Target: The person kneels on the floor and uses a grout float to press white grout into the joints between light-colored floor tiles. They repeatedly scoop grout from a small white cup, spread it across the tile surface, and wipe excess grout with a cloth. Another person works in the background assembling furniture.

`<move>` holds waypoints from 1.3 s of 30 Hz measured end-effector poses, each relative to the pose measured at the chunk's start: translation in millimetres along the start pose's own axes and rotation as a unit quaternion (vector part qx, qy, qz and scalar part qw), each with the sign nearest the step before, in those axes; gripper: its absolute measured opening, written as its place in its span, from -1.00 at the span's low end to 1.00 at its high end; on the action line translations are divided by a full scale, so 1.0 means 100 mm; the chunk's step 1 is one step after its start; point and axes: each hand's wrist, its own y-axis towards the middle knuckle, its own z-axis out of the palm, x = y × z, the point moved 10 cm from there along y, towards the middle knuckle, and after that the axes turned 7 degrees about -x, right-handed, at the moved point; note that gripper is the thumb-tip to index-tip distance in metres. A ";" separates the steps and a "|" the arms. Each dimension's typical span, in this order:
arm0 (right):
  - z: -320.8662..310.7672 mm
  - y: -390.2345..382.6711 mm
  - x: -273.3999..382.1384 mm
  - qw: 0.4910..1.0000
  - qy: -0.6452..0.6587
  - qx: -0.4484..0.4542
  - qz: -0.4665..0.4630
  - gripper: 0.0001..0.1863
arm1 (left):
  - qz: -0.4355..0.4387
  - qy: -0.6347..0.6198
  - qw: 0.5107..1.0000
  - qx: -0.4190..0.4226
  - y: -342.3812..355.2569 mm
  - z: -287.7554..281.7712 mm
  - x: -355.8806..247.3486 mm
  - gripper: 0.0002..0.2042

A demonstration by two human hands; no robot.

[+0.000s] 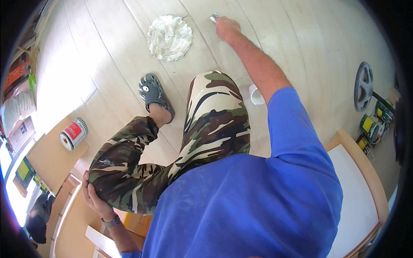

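Observation:
My right hand [227, 28] reaches out over the floor at the far middle. It is closed round a small silvery tool [214, 17]; most of it is hidden in the fist, so I cannot tell its exact kind. To the left of that hand, a round white mass [170, 38] with a crumpled, wet-looking surface lies on the floor, apart from the tool. My left hand [97, 201] rests on my bent left leg in camouflage trousers, its fingers stretched along the cloth and holding nothing.
A white cup [257, 95] sits on the floor beside my right arm. On a wooden board [56, 163] at the left stands a red and white can [73, 133]. A grey wheel-shaped object [364, 87] and several green and yellow packages [373, 124] are at the right, near a wood-framed white panel [359, 189].

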 end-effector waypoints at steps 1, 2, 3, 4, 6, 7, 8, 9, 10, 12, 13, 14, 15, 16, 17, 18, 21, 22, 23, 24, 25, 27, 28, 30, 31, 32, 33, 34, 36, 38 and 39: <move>0.01 -0.05 0.03 1.000 -0.010 -0.021 0.001 -0.76 | 0.003 0.006 1.000 0.002 0.00 0.00 -0.01 -0.60; 0.06 -0.12 0.19 0.998 -0.021 -0.036 -0.039 -0.77 | 0.006 0.013 1.000 -0.001 -0.01 -0.03 -0.01 -0.60; 0.12 -0.23 0.31 0.995 -0.036 -0.051 -0.076 -0.77 | 0.009 0.017 1.000 -0.001 -0.02 -0.02 0.00 -0.60; 0.14 -0.28 0.39 0.990 -0.050 -0.066 -0.112 -0.78 | 0.010 0.015 1.000 0.000 -0.01 -0.01 0.00 -0.60; 0.02 -0.16 0.33 0.996 -0.023 -0.029 -0.075 -0.76 | 0.008 0.020 1.000 0.003 -0.01 -0.04 0.01 -0.60; 0.02 -0.15 0.29 0.998 -0.009 -0.008 -0.054 -0.75 | 0.007 0.027 1.000 0.005 -0.02 -0.05 0.02 -0.60; 0.02 -0.15 0.30 0.999 -0.010 -0.008 -0.048 -0.75 | 0.010 0.029 1.000 0.004 -0.01 -0.04 0.03 -0.60; 0.06 -0.17 0.33 0.999 -0.011 -0.008 -0.042 -0.74 | 0.014 0.031 0.999 0.004 0.00 -0.04 0.03 -0.60; 0.11 -0.19 0.34 0.999 -0.012 -0.008 -0.036 -0.74 | 0.015 0.029 0.999 0.005 0.00 -0.03 0.02 -0.60; 0.07 -0.21 0.40 0.998 -0.024 -0.037 -0.047 -0.74 | 0.017 0.029 0.999 0.005 -0.02 -0.02 -0.02 -0.60; 0.03 -0.13 0.31 0.999 -0.019 -0.025 -0.026 -0.74 | 0.015 0.022 1.000 0.002 -0.03 -0.01 -0.02 -0.60; 0.00 -0.14 0.22 1.000 -0.012 -0.008 0.001 -0.74 | 0.012 0.018 1.000 0.003 -0.01 0.01 -0.03 -0.61; -0.04 -0.10 0.12 1.000 -0.003 -0.019 0.013 -0.74 | 0.012 0.010 1.000 0.004 0.00 0.02 -0.04 -0.61; -0.09 -0.04 -0.01 0.999 0.006 -0.030 0.025 -0.74 | 0.017 0.013 1.000 0.007 0.01 0.03 -0.06 -0.61; -0.14 0.02 -0.08 0.998 0.014 -0.045 0.036 -0.74 | 0.024 0.015 1.000 0.010 0.02 0.04 -0.06 -0.61; -0.03 -0.05 -0.02 1.000 -0.001 -0.021 0.012 -0.74 | 0.028 0.017 0.999 0.014 0.02 0.06 -0.07 -0.61; 0.25 -0.46 0.10 0.999 -0.030 0.008 -0.031 -0.75 | 0.026 0.005 1.000 0.009 0.01 0.03 -0.09 -0.62; 0.23 -0.60 0.02 0.999 -0.025 -0.007 -0.022 -0.75 | 0.040 0.017 0.999 0.011 0.01 0.04 -0.14 -0.62; 0.16 -0.69 -0.11 0.999 -0.022 -0.023 -0.009 -0.75 | 0.055 0.026 0.998 0.015 0.02 0.07 -0.19 -0.62; 0.09 -0.70 -0.35 0.999 -0.006 -0.035 0.021 -0.74 | 0.070 0.040 0.997 0.022 0.02 0.10 -0.24 -0.62; 0.00 -0.67 -0.64 0.997 0.010 -0.047 0.053 -0.73 | 0.069 0.042 0.997 0.014 0.03 0.07 -0.25 -0.62; -0.24 -0.81 -1.08 0.992 0.020 -0.051 0.110 -0.70 | 0.067 0.043 0.997 0.013 0.04 0.07 -0.21 -0.62; -0.29 -0.94 -1.22 0.990 0.024 -0.066 0.120 -0.70 | 0.059 0.024 0.998 0.014 0.06 0.05 -0.16 -0.62; -0.33 -1.25 -1.52 0.985 0.027 -0.098 0.142 -0.68 | 0.040 -0.014 0.999 0.019 0.09 -0.01 -0.03 -0.61; -0.29 -1.53 -1.71 0.978 0.031 -0.100 0.178 -0.67 | 0.047 -0.002 0.998 0.028 0.09 -0.02 -0.02 -0.61; -0.27 -1.86 -1.83 0.971 0.036 -0.104 0.210 -0.66 | 0.047 -0.006 0.999 0.026 0.10 -0.01 -0.01 -0.61; -0.23 -2.22 -1.97 0.962 0.046 -0.122 0.240 -0.64 | 0.047 -0.006 0.999 0.022 0.09 -0.02 -0.01 -0.61; -0.15 -2.61 -2.11 0.952 0.058 -0.137 0.269 -0.63 | 0.047 -0.005 0.999 0.017 0.08 -0.03 -0.03 -0.61; 0.00 -3.34 -2.26 0.934 0.056 -0.125 0.331 -0.69 | 0.047 -0.008 0.999 0.023 0.03 0.04 -0.15 -0.61; 0.23 -3.92 -2.37 0.924 0.042 -0.130 0.357 -0.68 | 0.067 -0.002 0.997 0.030 0.03 0.11 -0.21 -0.61; 0.39 -4.11 -2.34 0.924 0.042 -0.114 0.363 -0.68 | 0.086 0.010 0.996 0.030 0.05 0.10 -0.23 -0.61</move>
